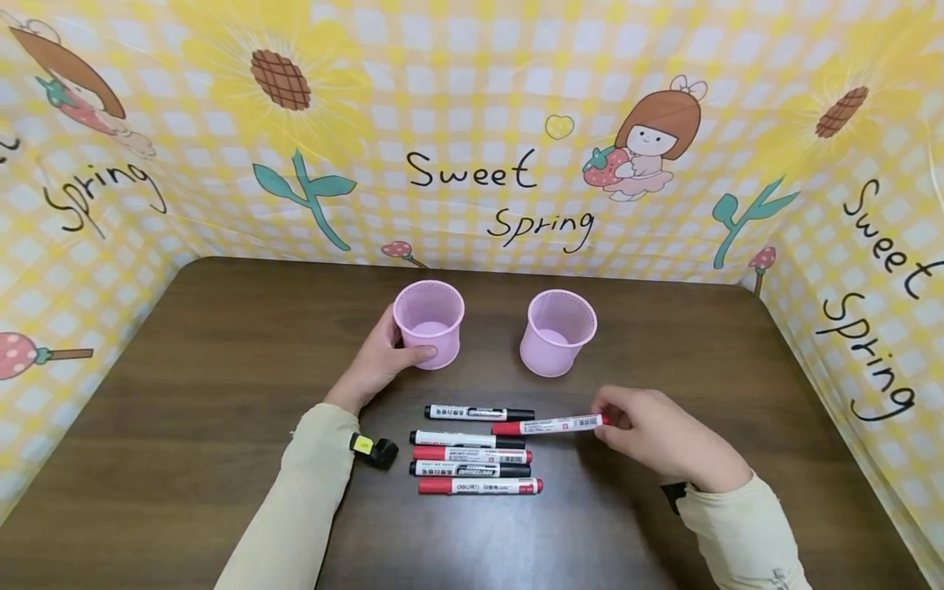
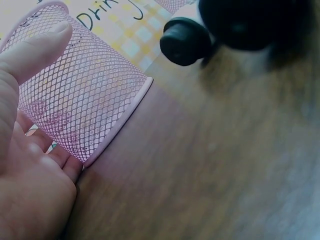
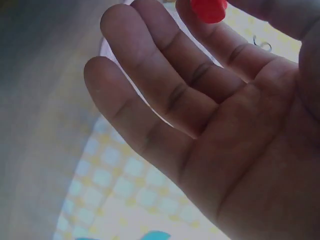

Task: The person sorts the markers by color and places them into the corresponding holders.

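Six markers and two pink mesh cups are here; among the markers I count three black and three red. My landmark is the left cup (image 1: 447, 354), which is upright on or just above the table (image 1: 221, 393); the contact of its base I cannot tell surely.

In my judgement the work is at an early stage. One cup is grasped and one marker is taken by the fingers, but neither cup has a marker inside, and five markers are not yet in any hand.

The left hand (image 1: 378, 365) grasps the left cup, with the thumb on its near side and other fingers around behind. The right cup (image 1: 547, 358) stands to the right of the left cup, apart from it and untouched.

Nearer to the person than the left cup, and to its right, the right hand (image 1: 656, 433) pinches the end of one red marker (image 1: 560, 424), whose cap points leftward. Whether this marker is fully lifted, I cannot say.

The other five lie on the near side of the left cup, roughly parallel. Going away from it, they are: top black marker (image 1: 466, 412), second black marker (image 1: 466, 439), upper red marker (image 1: 475, 455), third black marker (image 1: 469, 469) and lower red marker (image 1: 479, 486).
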Tool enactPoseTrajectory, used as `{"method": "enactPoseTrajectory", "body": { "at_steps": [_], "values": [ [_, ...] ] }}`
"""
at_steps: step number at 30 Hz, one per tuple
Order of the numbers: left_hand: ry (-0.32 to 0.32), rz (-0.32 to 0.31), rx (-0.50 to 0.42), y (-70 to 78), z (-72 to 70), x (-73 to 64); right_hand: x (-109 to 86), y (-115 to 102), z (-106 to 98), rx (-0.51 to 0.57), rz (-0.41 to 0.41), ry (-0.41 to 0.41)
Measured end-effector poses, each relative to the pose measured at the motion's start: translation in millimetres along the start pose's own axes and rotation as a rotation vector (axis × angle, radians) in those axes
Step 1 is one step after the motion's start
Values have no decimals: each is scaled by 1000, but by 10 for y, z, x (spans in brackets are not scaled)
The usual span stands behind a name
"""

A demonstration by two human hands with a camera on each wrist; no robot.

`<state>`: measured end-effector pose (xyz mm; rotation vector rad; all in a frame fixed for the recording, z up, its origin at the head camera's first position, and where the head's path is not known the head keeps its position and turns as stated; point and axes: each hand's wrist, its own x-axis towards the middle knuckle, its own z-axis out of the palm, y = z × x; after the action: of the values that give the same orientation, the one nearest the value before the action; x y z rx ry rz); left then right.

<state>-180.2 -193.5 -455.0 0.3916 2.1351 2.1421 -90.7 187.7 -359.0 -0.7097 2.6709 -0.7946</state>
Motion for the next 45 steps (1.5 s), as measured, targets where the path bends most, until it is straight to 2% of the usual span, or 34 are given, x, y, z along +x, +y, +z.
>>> {"method": "enactPoseTrajectory", "body": {
  "at_steps": [3,8,13,19,25,28,32,35,39,42,45],
  "values": [
    [8,-8,10,1,-14,12,-49,-30,-89,23,28,24],
    [22,-12,8,8,-17,19,-105,-94,-192,117,18,74],
    [50,-23,42,1,-10,0,-71,-143,-246,220,-32,128],
    [53,-35,62,-60,13,-47,86,-174,-232,303,-112,200],
    [41,-46,63,-82,18,-97,379,-350,-218,320,-216,360],
    [36,-42,63,-64,12,-112,549,-497,-239,333,-227,442],
    [38,-43,45,-35,8,-120,793,-714,-267,405,-255,521],
    [48,-40,33,-27,8,-119,995,-880,-275,479,-288,549],
    [52,-35,41,-21,9,-107,1275,-1064,-250,509,-354,566],
    [46,-40,63,4,14,-89,1477,-1150,-195,506,-397,553],
    [44,-48,75,49,25,-71,1652,-1199,-120,510,-393,520]
  ]
}}
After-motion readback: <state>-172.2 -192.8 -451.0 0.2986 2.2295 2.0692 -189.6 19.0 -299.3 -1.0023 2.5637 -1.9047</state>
